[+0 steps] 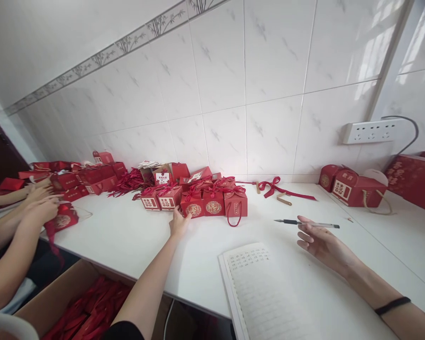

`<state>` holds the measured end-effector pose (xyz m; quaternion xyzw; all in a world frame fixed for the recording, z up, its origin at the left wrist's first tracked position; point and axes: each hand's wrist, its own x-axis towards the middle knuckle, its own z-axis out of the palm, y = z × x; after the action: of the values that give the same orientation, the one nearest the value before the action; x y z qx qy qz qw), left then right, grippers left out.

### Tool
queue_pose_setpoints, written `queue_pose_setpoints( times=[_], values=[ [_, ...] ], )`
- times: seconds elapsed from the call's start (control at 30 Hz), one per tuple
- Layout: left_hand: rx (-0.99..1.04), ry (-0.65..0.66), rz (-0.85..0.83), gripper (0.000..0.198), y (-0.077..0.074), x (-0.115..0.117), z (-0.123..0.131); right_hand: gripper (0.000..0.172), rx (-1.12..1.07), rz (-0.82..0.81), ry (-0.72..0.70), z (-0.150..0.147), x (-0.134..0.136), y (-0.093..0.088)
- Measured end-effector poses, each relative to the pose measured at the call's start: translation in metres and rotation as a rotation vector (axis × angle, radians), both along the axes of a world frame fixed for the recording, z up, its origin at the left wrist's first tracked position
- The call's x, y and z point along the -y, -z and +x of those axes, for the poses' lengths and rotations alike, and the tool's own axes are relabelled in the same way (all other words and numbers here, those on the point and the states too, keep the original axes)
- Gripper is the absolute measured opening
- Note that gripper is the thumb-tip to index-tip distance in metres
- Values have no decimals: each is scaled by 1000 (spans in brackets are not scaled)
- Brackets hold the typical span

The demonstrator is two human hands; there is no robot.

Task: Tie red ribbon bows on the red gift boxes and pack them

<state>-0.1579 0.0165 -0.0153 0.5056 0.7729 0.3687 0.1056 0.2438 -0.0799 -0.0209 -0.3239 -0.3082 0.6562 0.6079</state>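
Note:
My left hand reaches forward over the white table and touches the front row of small red gift boxes, fingers against one box; whether it grips is unclear. My right hand hovers above the table with a grey pen held loosely between thumb and fingertips, the other fingers spread. A black band circles that wrist. An open notebook with lined, partly written pages lies below the right hand.
Other people's hands handle red boxes at the left. A cardboard carton of red items sits below the table edge. Loose red ribbon, larger red boxes and a wall socket strip are at the right.

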Motion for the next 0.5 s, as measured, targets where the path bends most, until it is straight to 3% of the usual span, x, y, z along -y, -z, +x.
queue_pose_setpoints(
  times=[0.5],
  values=[
    [63,28,-13,54,-4,3,3,43,19,-73,71,2,0,-3]
  ],
)
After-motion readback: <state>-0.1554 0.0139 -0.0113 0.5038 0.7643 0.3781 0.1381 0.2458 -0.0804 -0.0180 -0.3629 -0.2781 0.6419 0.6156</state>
